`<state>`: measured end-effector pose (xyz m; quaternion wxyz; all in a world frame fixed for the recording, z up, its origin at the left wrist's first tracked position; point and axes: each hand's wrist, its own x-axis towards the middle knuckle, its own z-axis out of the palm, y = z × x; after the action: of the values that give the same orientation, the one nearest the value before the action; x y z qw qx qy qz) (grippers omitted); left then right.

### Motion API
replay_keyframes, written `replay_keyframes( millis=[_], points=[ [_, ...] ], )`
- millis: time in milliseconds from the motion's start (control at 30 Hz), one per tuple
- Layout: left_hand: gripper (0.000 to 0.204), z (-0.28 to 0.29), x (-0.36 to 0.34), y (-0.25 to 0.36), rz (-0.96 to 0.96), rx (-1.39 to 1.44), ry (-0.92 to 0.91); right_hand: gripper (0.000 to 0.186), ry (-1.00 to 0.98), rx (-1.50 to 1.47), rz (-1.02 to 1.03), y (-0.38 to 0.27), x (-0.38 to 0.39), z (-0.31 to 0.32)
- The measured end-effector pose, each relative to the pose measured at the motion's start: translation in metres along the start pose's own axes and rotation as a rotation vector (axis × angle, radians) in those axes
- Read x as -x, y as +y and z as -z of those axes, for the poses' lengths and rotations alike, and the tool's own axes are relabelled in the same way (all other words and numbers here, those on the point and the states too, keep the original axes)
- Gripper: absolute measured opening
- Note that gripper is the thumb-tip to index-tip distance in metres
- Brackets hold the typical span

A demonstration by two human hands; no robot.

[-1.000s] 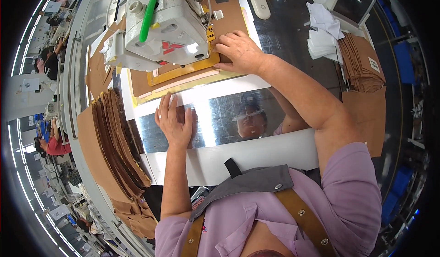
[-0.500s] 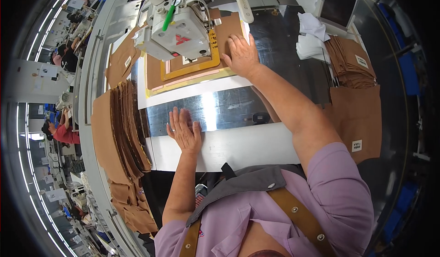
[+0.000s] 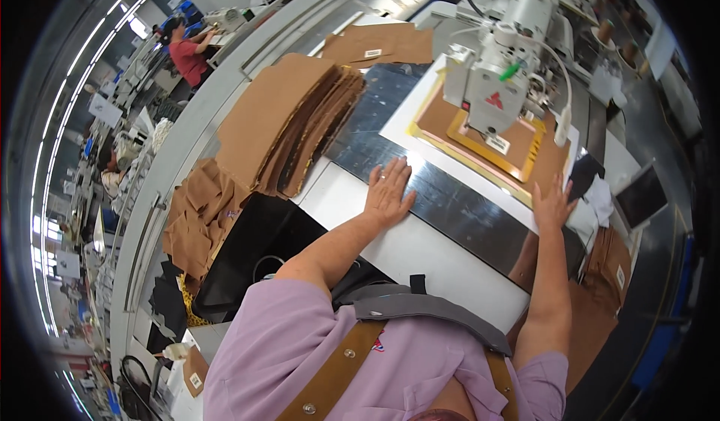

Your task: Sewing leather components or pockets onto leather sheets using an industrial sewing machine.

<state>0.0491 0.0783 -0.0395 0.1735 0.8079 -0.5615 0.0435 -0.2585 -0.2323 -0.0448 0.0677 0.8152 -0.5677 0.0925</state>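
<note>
My left hand [image 3: 389,192] lies open on the steel plate [image 3: 463,227], fingers stretched out. My right hand [image 3: 553,200] is open at the lower right corner of the white sheet and brown panel [image 3: 434,126], nothing held between its fingers. On the panel sits a yellow rectangular frame [image 3: 527,175] with a small white label inside. The white sewing machine head [image 3: 496,76], with a green piece and a hanging cord, stands over the frame and hides part of it.
Thick stacks of brown pieces [image 3: 268,116] and crumpled ones [image 3: 196,218] lie at left, more [image 3: 608,269] at right. A dark screen [image 3: 640,196] and white cloths [image 3: 598,199] sit at right. A co-worker in red [image 3: 187,55] sits at another machine, upper left.
The view has swung left, moving the machine rightward in the picture. My right hand has come off the yellow frame to the panel's right corner, its fingers now extended.
</note>
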Motion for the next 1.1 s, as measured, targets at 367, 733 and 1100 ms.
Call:
replay_keyframes(
  millis=[367, 733, 1100],
  points=[
    [0.068, 0.005, -0.022, 0.006, 0.024, 0.051, 0.05, 0.073, -0.002, 0.028, -0.004, 0.017, 0.0, 0.014],
    [0.047, -0.041, -0.169, 0.016, 0.096, -0.072, 0.072, 0.052, -0.043, 0.016, -0.121, -0.01, 0.019, 0.005],
    [0.034, 0.014, -0.103, 0.01, -0.099, 0.19, 0.066, 0.048, -0.116, -0.279, -0.263, -0.005, 0.106, 0.065]
  ],
)
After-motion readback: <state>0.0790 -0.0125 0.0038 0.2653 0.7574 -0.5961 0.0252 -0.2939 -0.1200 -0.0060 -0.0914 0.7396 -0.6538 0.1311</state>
